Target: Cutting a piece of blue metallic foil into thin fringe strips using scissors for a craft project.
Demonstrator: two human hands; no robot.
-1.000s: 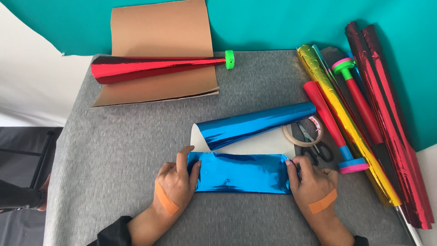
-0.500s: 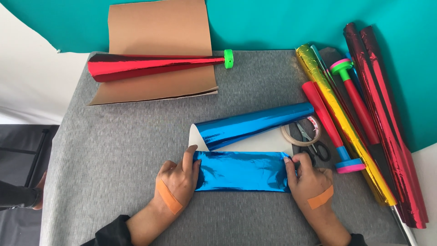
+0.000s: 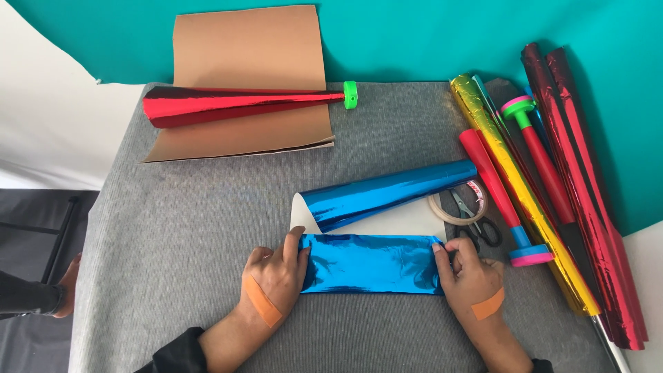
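A person's two hands press down a strip of shiny blue foil paper (image 3: 371, 263) near the front edge of a grey fabric-covered table (image 3: 193, 228). The left hand (image 3: 274, 280), an orange plaster across its back, lies flat at the strip's left end with fingers held loosely together and the forefinger stretched along the foil's edge. The right hand (image 3: 472, 280), also wearing an orange plaster, grips the strip's right end, its fingertips curled and pinching the edge of the foil.

Just beyond the strip rests a blue foil cone (image 3: 390, 193), lying on its side over a white sheet of paper (image 3: 407, 222), its wide mouth to the left and its narrow end pointing right. To the right of it lie a roll of clear tape (image 3: 442, 207) and a pair of black-handled scissors (image 3: 476, 222), the scissors partly over the tape ring.

At the far left of the table sits a red foil cone (image 3: 235, 105) tipped with a green mouthpiece (image 3: 351, 94), lying on a sheet of brown card (image 3: 248, 48). Along the right side are a gold foil roll (image 3: 518, 186), dark red foil rolls (image 3: 587, 200), and two red horn-shaped tubes (image 3: 492, 181) with coloured ends. A teal backdrop (image 3: 414, 34) hangs behind the table. At the left edge, another person's hand (image 3: 67, 287) shows beside the table.
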